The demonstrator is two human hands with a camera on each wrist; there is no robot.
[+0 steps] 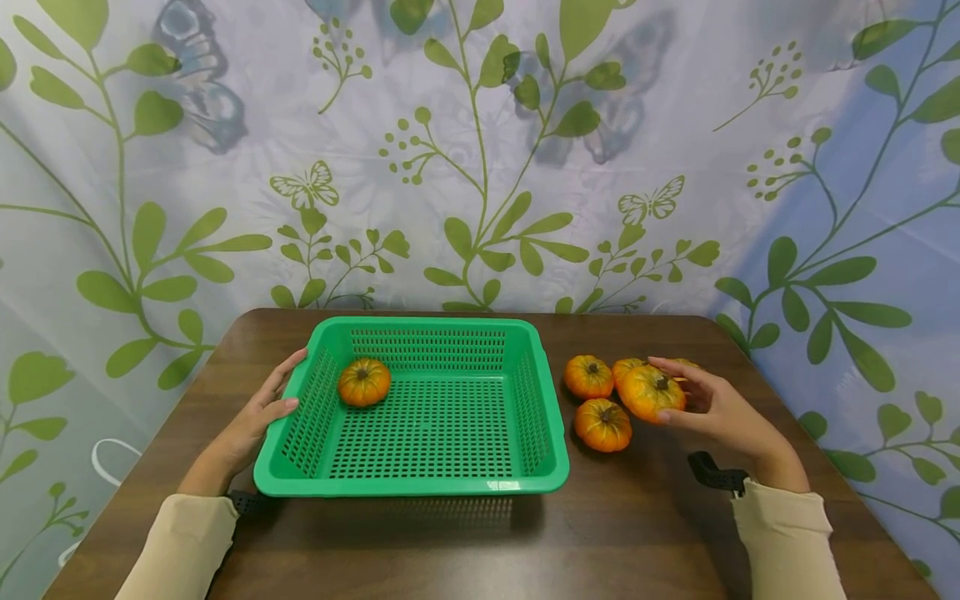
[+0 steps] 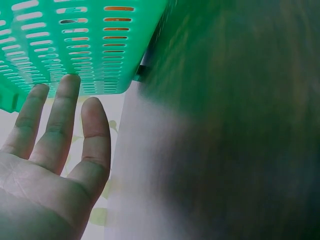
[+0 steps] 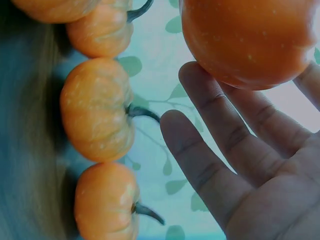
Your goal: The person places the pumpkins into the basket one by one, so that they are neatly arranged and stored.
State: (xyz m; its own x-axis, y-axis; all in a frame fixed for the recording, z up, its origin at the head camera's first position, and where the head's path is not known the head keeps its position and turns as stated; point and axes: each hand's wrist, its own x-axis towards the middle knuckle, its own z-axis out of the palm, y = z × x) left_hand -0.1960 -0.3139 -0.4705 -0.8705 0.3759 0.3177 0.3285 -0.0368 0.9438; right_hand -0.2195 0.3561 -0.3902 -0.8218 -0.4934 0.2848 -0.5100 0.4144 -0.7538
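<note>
One small pumpkin (image 1: 364, 382) sits in the green basket (image 1: 412, 486). The left hand (image 1: 250, 427) lies loosely against its side. The right hand (image 1: 729, 415) grips another pumpkin (image 1: 649, 395).

Right hand (image 3: 270, 190) holding an orange pumpkin (image 3: 250, 40)
Its fingers (image 3: 200, 157) touch the pumpkin's rounded side. Four more pumpkins (image 3: 97, 110) stand in a row on the counter (image 3: 30, 150), whose edges are indistinct; three show dark curved stems (image 3: 142, 113) against a leaf-patterned cloth (image 3: 160, 60).

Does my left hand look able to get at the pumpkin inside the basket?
Probably yes; the left hand need only clear the basket's left rim, since nothing covers the pumpkin.
</note>
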